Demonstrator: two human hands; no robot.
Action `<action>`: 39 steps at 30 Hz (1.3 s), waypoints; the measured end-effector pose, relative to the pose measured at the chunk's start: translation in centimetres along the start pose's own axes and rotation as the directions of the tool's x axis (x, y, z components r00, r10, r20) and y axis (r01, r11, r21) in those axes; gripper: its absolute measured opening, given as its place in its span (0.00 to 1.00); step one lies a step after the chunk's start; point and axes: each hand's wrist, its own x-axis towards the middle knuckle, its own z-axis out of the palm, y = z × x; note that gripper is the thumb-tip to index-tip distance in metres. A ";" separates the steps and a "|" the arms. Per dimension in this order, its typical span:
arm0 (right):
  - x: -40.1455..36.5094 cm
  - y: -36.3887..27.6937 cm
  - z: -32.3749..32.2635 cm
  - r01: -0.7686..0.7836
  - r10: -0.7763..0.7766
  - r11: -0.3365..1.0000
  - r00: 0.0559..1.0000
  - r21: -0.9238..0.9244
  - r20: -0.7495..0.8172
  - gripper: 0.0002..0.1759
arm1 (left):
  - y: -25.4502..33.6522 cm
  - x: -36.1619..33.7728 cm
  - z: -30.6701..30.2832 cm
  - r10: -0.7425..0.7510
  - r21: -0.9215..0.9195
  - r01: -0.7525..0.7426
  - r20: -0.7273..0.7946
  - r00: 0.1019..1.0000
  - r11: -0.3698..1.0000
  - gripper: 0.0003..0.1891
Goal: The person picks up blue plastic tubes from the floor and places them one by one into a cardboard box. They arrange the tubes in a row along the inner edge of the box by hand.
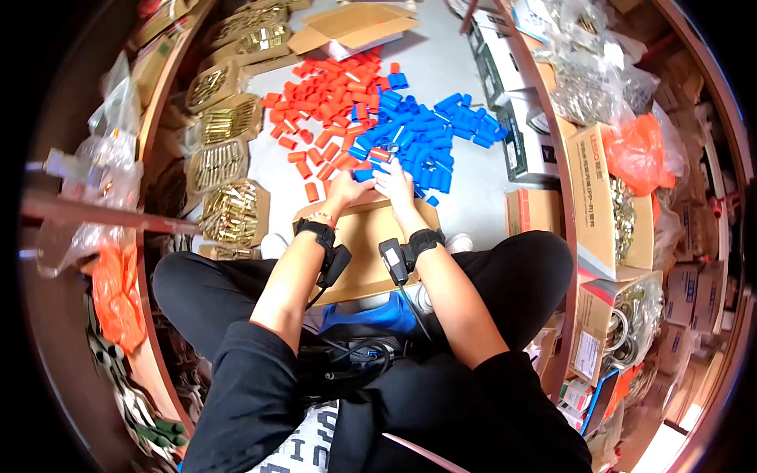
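Observation:
My left hand is at the near edge of the pile, its fingers closed around a blue pipe piece. Beside it on the right, my right hand reaches over the pile's edge with fingers extended, close to the blue pieces; whether it touches one is unclear. Red pipe pieces lie spread to the left and back, and blue pipe pieces lie to the right, mixing in the middle. Below both hands, between my legs, sits an open cardboard box.
An open carton stands behind the pile. Trays of brass-coloured bolts line the left shelf. Black-and-white boxes and a fittings carton stand on the right. A blue stool is beneath me.

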 end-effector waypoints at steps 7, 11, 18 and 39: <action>-2.4 3.8 4.5 -0.075 0.121 0.977 0.965 -0.199 0.233 0.24 | -6.8 -4.3 -4.6 -0.183 -0.085 0.190 0.080 0.980 0.978 0.19; -4.1 3.4 4.5 -0.101 0.167 0.974 0.924 -0.201 0.343 0.17 | -6.6 -7.6 -6.8 -0.175 -0.446 0.244 0.190 0.966 0.861 0.15; -6.1 4.0 2.1 -0.216 0.322 0.907 0.909 -0.362 0.263 0.22 | -6.4 -9.3 -6.6 -0.189 -0.480 0.432 0.474 0.860 0.764 0.15; -7.7 5.1 0.5 -0.193 0.298 0.922 0.906 -0.335 0.299 0.18 | -5.6 -11.7 -6.3 -0.174 -0.580 0.465 0.486 0.857 0.669 0.11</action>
